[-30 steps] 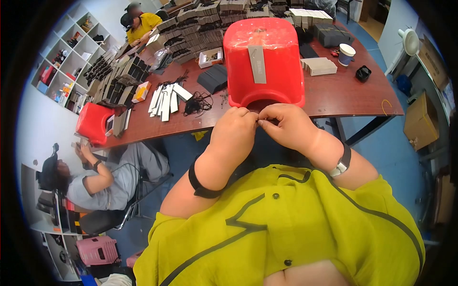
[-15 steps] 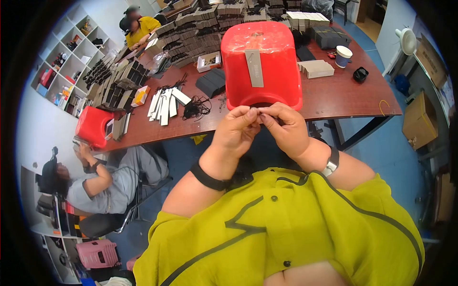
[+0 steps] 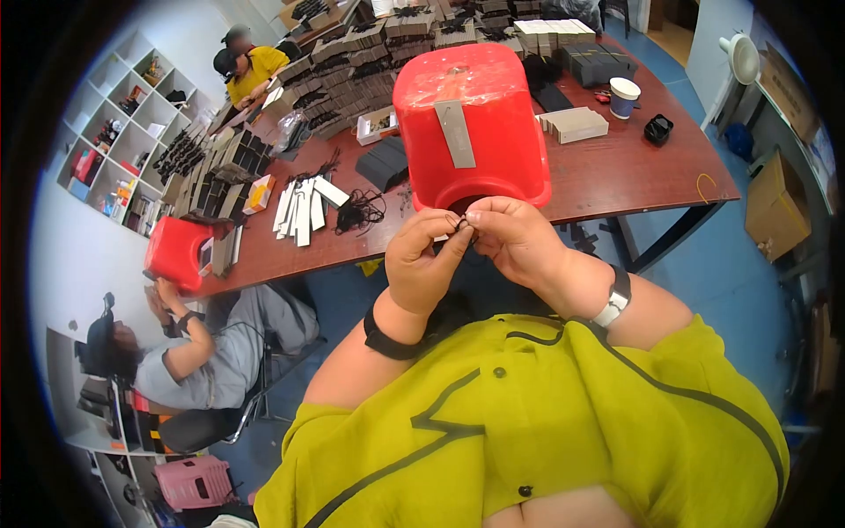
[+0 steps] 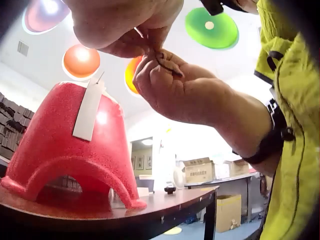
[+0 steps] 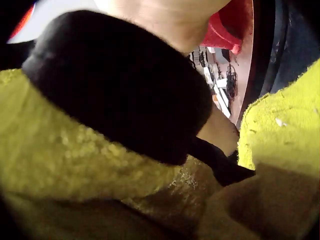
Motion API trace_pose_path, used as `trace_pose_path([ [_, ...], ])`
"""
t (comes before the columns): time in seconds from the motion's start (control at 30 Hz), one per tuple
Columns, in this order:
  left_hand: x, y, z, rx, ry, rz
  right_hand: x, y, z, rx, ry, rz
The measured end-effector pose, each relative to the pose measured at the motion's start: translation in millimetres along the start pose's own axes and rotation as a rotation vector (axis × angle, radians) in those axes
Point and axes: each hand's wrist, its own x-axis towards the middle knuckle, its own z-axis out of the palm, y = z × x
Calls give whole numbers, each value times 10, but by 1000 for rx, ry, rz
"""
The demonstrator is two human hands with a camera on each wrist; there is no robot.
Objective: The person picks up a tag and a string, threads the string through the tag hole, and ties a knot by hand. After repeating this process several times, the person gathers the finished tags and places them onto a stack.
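Observation:
In the head view my left hand (image 3: 422,264) and right hand (image 3: 525,239) meet just before the near edge of the table. Both pinch a thin black cord (image 3: 466,226) between thumb and fingertips. From the left wrist, the dark cord (image 4: 167,66) crosses the right hand's curled fingers, the left fingertips right against it. Behind the hands an upturned red plastic stool (image 3: 475,123) stands on the table. A long grey tag (image 3: 456,136) hangs down its side. The right wrist view is mostly filled by a black strap (image 5: 120,85) and yellow-green cloth.
White strips (image 3: 302,211) and a tangle of black cords (image 3: 359,211) lie left of the stool. Stacks of grey tags (image 3: 352,62) fill the back. A paper cup (image 3: 624,99) stands right. Another person (image 3: 185,352) sits at the left beside a second red stool (image 3: 176,253).
My hands have shifted and turned, the left thumb now crossing to the right fingertips. A loop of cord now shows between them. The head view has swung slightly, with the stool further left.

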Motion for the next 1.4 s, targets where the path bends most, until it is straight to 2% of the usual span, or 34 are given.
trace_pose_path([
  [0.03,10,67,5,1,-2,-1,-15,-15,14,2,1,-1],
  [0.1,40,211,22,-258,92,-342,-43,-59,49,-319,25,-185],
  [0.13,62,238,12,-259,94,-339,-49,-80,55,-322,23,-185],
  [0.2,88,274,-40,-106,42,-172,-69,-117,63,-598,-75,-366],
  [0.23,94,281,-70,-106,45,-173,-80,-147,78,-599,-76,-364],
  [0.3,105,289,-146,124,-75,50,-93,-222,119,-629,-144,-339],
  [0.33,125,293,-184,125,-74,47,-98,-263,130,-628,-144,-335],
  [0.4,198,306,-247,181,-205,166,-97,-362,141,-849,-247,-333],
  [0.53,262,361,-296,166,-350,170,-101,-462,137,-1041,-308,-268],
  [0.6,279,359,-308,255,-402,165,-97,-450,138,-1056,-243,-183],
  [0.73,271,344,-314,340,-411,79,-84,-339,165,-967,-125,-156],
  [0.8,216,286,-276,149,-264,-245,-106,-297,228,-1084,-35,-394],
  [0.83,191,269,-239,152,-257,-243,-115,-285,233,-1087,-42,-394],
  [0.9,142,254,-163,-300,-169,-522,-135,-262,208,-1159,2,-493],
  [0.93,145,251,-159,-303,-169,-521,-132,-251,192,-1162,2,-492],
  [1.0,159,240,-155,-539,-157,-796,-119,-226,154,-954,81,-268],
  [1.03,162,242,-154,-543,-157,-794,-107,-209,150,-958,82,-268],
  [1.1,164,256,-153,-852,-44,-966,-82,-169,153,-608,87,-145],
  [1.13,170,286,-146,-853,-44,-966,-76,-174,138,-609,88,-145],
  [1.2,184,378,-130,-369,91,-645,-63,-193,109,-347,125,1],
  [1.23,176,393,-113,-319,143,-495,-60,-193,111,-346,125,1],
  [1.27,180,419,-145,-318,143,-494,-58,-194,113,-305,119,5],
  [1.33,203,481,-233,319,-126,-152,-51,-193,99,-263,114,9],
  [1.4,196,499,-181,298,-82,-209,-52,-171,64,-285,74,11],
])
